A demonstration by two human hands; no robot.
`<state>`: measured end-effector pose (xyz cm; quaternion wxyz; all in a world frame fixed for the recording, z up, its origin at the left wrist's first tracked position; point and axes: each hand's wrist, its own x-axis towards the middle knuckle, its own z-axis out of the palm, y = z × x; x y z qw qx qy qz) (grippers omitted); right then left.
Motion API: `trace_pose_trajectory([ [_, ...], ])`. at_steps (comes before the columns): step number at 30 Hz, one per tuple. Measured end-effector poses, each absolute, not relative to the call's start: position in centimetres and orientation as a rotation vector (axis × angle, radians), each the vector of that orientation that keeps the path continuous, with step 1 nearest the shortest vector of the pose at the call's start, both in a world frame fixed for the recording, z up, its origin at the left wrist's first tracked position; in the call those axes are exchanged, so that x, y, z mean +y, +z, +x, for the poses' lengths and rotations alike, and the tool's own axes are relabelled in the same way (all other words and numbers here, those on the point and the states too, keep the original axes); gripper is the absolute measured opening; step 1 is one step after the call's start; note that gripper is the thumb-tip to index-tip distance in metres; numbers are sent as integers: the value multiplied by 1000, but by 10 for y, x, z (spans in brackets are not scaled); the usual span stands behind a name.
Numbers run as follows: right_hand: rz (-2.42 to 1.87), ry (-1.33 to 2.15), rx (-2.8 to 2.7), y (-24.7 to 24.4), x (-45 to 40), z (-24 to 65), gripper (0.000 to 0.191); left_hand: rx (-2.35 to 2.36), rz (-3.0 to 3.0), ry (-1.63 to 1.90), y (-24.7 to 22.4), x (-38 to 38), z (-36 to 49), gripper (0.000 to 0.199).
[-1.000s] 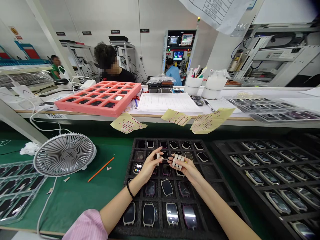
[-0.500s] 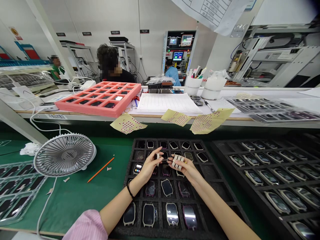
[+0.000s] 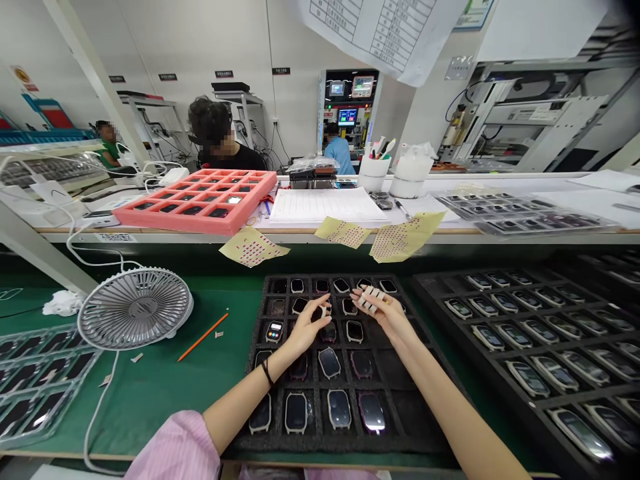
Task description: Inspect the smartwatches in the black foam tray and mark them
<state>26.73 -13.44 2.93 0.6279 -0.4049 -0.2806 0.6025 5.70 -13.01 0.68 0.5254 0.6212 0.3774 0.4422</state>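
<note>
Over the back of the black foam tray [image 3: 387,437], my left hand [image 3: 306,327] is closed, its thumb and fingers around a small pale piece [image 3: 324,311] partly hidden by the fingers. To its right, my right hand [image 3: 387,312] grips a row of small white blocks [image 3: 369,300], the thumb lying along them. Square-faced watches lie in the tray's compartments. A watch with a lit screen [image 3: 274,331] sits left of my left hand, and another watch [image 3: 355,331] lies between the hands. My forearms cover some compartments on both sides.
A second black tray of watches [image 3: 530,379] stands at right. At left are a round fan [image 3: 143,308], an orange pencil [image 3: 203,337] and clear trays [image 3: 40,387]. Yellow sticker sheets [image 3: 253,248] hang from the shelf, which bears a pink foam tray [image 3: 230,223]. People sit beyond.
My hands have moved apart. The right one, with the white blocks, has gone up and right, uncovering a watch; the left stays over the tray's back rows. The camera view has shifted slightly.
</note>
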Motion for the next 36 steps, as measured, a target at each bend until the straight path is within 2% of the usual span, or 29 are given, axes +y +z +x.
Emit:
trace_pose_trajectory([
  [9,-1052,1185,-701,33,-166,320,45,849,1683,786,19,-148,129,48],
  [19,-1145,1117,-713,22,-192,350,51,1053,1587,686,-4,-135,202,38],
  [33,-1180,1141,-783,9,-198,354,54,1159,1633,694,-11,-135,218,35],
  [36,-1183,1194,-800,11,-199,353,54,1135,1729,725,-5,-144,212,46],
])
